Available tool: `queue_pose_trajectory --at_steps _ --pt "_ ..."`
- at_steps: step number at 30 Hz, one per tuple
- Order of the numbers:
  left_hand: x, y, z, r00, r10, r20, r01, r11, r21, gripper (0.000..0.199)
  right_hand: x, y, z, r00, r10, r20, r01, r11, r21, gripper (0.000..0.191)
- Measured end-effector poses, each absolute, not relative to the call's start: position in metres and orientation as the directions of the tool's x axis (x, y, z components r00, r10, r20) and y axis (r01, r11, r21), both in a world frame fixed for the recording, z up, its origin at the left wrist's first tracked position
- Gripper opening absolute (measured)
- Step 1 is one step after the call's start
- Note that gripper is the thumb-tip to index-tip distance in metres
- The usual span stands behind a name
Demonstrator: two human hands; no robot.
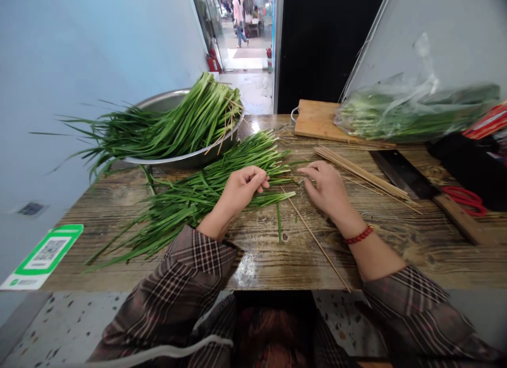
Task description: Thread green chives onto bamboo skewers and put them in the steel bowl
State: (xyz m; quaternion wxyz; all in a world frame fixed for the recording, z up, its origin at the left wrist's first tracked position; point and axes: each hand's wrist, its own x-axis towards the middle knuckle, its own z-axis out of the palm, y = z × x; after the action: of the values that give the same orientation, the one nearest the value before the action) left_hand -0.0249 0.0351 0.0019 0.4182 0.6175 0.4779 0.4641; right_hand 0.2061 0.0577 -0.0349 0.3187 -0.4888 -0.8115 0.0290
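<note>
A loose pile of garlic chives [186, 199] lies on the wooden table, pale stem ends to the right. Over those stems, my left hand [245, 187] is closed with thumb against curled fingers; what they hold, if anything, is hidden. My right hand [325, 188], with a red bracelet, is just right of the stem ends, thumb and forefinger apart, with nothing visible between them. One bamboo skewer [317, 241] slants over the table between my hands, beside a short cut green leaf [279, 223]. A bundle of skewers [362, 172] lies beyond my right hand.
A metal basin [178, 159] heaped with chives and some skewers stands at back left. At right are a cutting board [317, 120], a plastic bag of greens [415, 112], a cleaver [420, 186] and red-handled scissors [465, 199]. A QR-code card [45, 254] sits at far left.
</note>
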Motion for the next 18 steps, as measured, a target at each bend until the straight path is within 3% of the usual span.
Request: queue_pose_trajectory --at_steps 6,10,15,18 --pt "-0.027 0.036 0.002 0.121 0.977 0.174 0.182 -0.194 0.964 0.014 0.19 0.047 -0.038 -0.493 0.806 0.328 0.686 0.592 -0.424 0.019" --pt "-0.028 0.038 -0.002 0.102 0.968 0.231 0.3 -0.252 0.92 0.01 0.183 0.043 -0.038 -0.51 0.803 0.308 0.61 0.59 -0.529 0.011" --pt "-0.029 0.039 -0.005 0.077 0.949 0.305 0.463 -0.305 0.832 0.014 0.177 0.037 -0.031 -0.39 0.906 0.166 0.466 0.349 -0.813 0.012" --pt "-0.029 0.039 -0.005 0.084 0.941 0.328 0.519 -0.322 0.792 0.017 0.174 0.032 -0.027 -0.331 0.939 0.098 0.368 0.223 -0.903 0.017"
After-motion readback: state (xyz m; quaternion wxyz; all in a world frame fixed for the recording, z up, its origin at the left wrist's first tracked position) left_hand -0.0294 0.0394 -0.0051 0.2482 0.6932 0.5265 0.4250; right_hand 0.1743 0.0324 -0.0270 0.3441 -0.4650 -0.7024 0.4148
